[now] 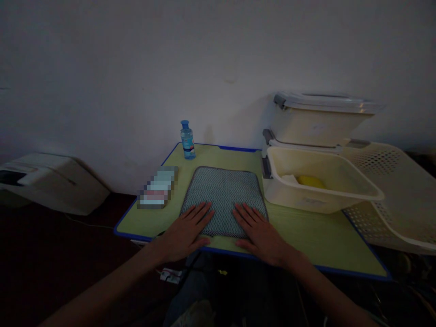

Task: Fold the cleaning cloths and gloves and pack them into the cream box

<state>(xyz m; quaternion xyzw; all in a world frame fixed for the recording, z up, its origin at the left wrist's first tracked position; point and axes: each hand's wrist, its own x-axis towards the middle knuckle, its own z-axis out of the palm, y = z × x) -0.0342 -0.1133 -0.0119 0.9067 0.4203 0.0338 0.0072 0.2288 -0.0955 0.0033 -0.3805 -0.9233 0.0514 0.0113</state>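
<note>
Head view: the left hand and right hand, spread wide and gripping nothing, rest on the grey cloth near the table's front on the green table, where light, even pressure best keeps it smooth.

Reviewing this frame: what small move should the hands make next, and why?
Probably a light outward smoothing stroke: the left hand and right hand are open, palms down, over the near left and near right parts of the gray cloth, which lies spread out on the table.
</note>
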